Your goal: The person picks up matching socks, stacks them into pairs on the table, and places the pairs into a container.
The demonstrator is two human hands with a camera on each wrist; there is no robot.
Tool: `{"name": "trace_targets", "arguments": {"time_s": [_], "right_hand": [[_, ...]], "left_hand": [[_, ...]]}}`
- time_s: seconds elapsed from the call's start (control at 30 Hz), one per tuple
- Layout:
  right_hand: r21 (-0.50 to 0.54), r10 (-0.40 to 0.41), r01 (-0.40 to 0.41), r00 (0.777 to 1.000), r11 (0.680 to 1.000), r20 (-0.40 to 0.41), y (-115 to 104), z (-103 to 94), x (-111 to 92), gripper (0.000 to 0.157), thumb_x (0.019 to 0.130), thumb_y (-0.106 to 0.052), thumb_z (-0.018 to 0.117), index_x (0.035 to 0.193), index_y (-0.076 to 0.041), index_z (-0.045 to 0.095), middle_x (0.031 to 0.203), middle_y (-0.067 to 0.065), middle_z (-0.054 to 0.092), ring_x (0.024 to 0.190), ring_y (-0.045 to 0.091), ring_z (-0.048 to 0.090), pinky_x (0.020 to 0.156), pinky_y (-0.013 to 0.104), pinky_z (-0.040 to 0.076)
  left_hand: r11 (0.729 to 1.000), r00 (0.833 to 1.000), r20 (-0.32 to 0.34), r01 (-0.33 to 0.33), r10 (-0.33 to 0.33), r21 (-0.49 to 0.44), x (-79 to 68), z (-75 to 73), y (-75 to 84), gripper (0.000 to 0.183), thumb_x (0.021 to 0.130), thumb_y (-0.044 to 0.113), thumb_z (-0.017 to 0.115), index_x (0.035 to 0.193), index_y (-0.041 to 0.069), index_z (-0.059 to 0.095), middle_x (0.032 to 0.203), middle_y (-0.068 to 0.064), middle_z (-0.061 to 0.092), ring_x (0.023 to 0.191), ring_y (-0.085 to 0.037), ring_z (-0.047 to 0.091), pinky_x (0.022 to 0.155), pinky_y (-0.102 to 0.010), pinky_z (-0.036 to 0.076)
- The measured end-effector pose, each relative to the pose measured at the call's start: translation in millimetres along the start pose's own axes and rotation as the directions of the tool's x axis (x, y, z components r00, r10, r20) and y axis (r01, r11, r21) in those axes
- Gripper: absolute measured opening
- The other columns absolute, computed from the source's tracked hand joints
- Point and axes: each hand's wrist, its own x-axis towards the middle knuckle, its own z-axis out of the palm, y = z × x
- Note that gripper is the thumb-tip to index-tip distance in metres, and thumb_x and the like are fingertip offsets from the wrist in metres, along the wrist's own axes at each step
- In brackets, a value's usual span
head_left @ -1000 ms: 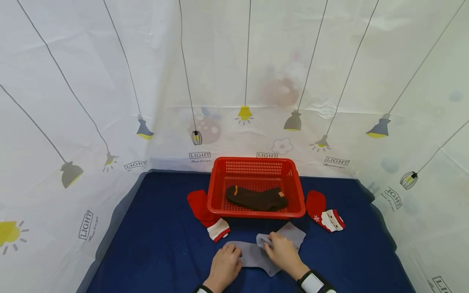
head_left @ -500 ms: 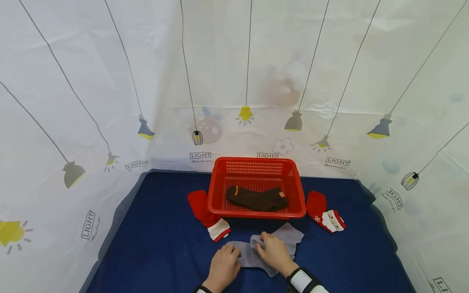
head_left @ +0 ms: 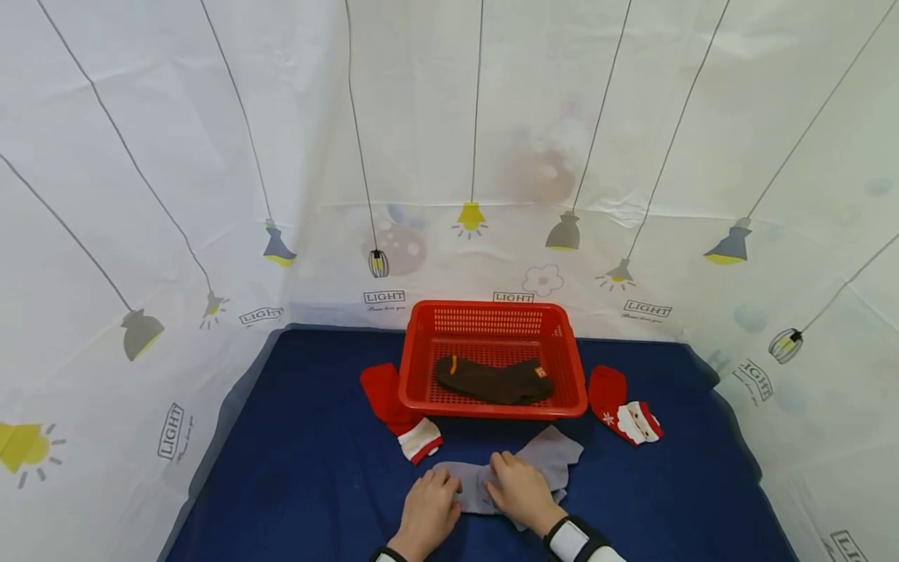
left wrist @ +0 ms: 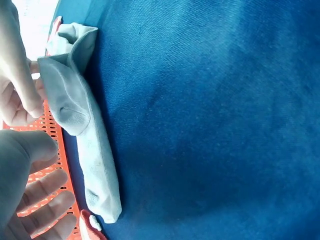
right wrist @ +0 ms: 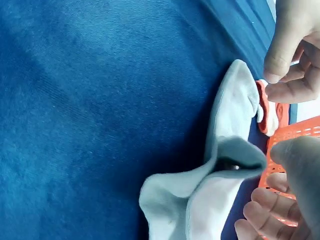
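Head view: a person's two bare hands are at a pale grey soft-cloth sock bundle [head_left: 475, 493] on a navy cloth-covered table [head_left: 316, 468]; twelve o'clock points straight ahead of the person.
Grey bundle: it lies at six o'clock from a red rectangular perforated plastic basket [head_left: 492, 411], its long axis running roughly from nine o'clock to between two and three. A gaping cuff [right wrist: 240, 147] stands up near its middle; whether it is one sock or two cannot be told.
Left hand [head_left: 430, 506]: by the bundle's nine o'clock end, with the bulk of the cloth toward two o'clock; its grip is apart, thumb clear of the loosely bent fingers.
Right hand [head_left: 520, 492]: over the bundle's middle and nearer the cuff, which makes it the better placed for that fold; its grip looks apart too, though contact with the cloth cannot be told.
Basket: inside lies dark brown knitted sockwear with orange marks [head_left: 492, 382].
Flanks: a red fabric sock with a white band [head_left: 393, 402] lies at ten o'clock from the bundle, a red fabric sock with a Santa face [head_left: 608, 390] at two.
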Motion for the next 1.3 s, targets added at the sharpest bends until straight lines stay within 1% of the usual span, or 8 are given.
{"name": "trace_targets", "arguments": {"time_s": [0.2,0.33,0.47,0.6,0.77,0.97,1.07,1.3], "right_hand": [[-0.002,0.005,-0.005,1.000,1.000,0.018,6,-8.8,3,0.023,0.084,-0.020,0.078,0.085,-0.014,0.056,0.076,-0.002,0.054,0.061,0.012,0.052,0.052,0.024,0.041],[-0.024,0.026,-0.027,0.999,0.999,-0.035,18,-11.7,1,0.025,0.081,-0.017,0.081,0.085,-0.013,0.057,0.077,-0.001,0.052,0.062,0.014,0.053,0.052,0.025,0.042],[-0.060,0.069,-0.074,0.994,0.995,-0.085,34,-12.2,-4,0.023,0.080,-0.017,0.082,0.089,-0.013,0.061,0.082,0.000,0.054,0.071,0.017,0.056,0.055,0.028,0.048],[-0.068,0.137,-0.144,0.985,0.987,-0.102,52,-15.2,-9,0.022,0.081,-0.015,0.081,0.096,-0.012,0.066,0.092,0.004,0.058,0.081,0.022,0.060,0.059,0.035,0.053],[-0.084,0.202,-0.212,0.972,0.974,-0.116,75,-18.9,-14,0.025,0.080,-0.013,0.080,0.100,-0.008,0.066,0.094,0.010,0.057,0.082,0.027,0.058,0.061,0.042,0.053],[-0.104,0.244,-0.261,0.958,0.960,-0.151,96,-21.1,-21,0.027,0.078,-0.010,0.081,0.098,-0.005,0.064,0.094,0.013,0.056,0.081,0.031,0.058,0.061,0.046,0.054],[-0.102,0.268,-0.280,0.956,0.954,-0.124,103,-22.3,-24,0.028,0.079,-0.010,0.081,0.101,-0.004,0.064,0.095,0.015,0.056,0.083,0.033,0.058,0.063,0.047,0.055],[-0.108,0.334,-0.333,0.943,0.937,-0.006,109,-20.0,-29,0.029,0.082,-0.014,0.079,0.105,-0.006,0.063,0.098,0.016,0.055,0.082,0.033,0.057,0.063,0.049,0.054]], "left_hand": [[1.000,1.000,-0.011,-0.013,0.013,-0.018,6.7,-0.7,2.2,0.017,0.074,0.016,0.083,0.083,0.018,0.069,0.081,0.003,0.061,0.075,-0.016,0.058,0.063,-0.027,0.045],[0.999,0.999,-0.027,-0.029,0.029,-0.031,10.2,1.0,5.4,0.017,0.074,0.015,0.083,0.084,0.017,0.070,0.084,0.002,0.063,0.080,-0.017,0.062,0.067,-0.030,0.050],[0.999,0.999,-0.034,-0.035,0.034,-0.026,12.5,3.8,8.5,0.018,0.073,0.017,0.084,0.086,0.016,0.071,0.086,0.002,0.063,0.083,-0.018,0.063,0.075,-0.032,0.053],[0.999,1.000,0.018,-0.013,0.013,-0.032,14.3,6.9,12.0,0.022,0.074,0.021,0.084,0.091,0.017,0.071,0.090,0.002,0.062,0.082,-0.016,0.061,0.075,-0.030,0.053],[0.999,0.996,0.092,0.015,-0.010,-0.048,17.2,13.0,16.0,0.028,0.076,0.028,0.084,0.098,0.018,0.070,0.095,0.002,0.062,0.083,-0.016,0.060,0.070,-0.030,0.052],[1.000,0.993,0.114,-0.009,0.010,-0.011,22.3,20.5,19.9,0.032,0.076,0.033,0.084,0.101,0.019,0.071,0.096,0.001,0.062,0.082,-0.016,0.061,0.072,-0.030,0.052],[1.000,0.994,0.106,-0.018,0.017,0.010,23.5,24.8,22.0,0.032,0.076,0.035,0.084,0.101,0.020,0.072,0.095,0.001,0.063,0.082,-0.016,0.061,0.072,-0.031,0.052],[0.998,0.995,0.084,-0.053,0.049,0.045,24.0,34.7,25.0,0.036,0.074,0.036,0.085,0.104,0.020,0.073,0.096,0.001,0.064,0.083,-0.016,0.061,0.072,-0.030,0.051]]}}
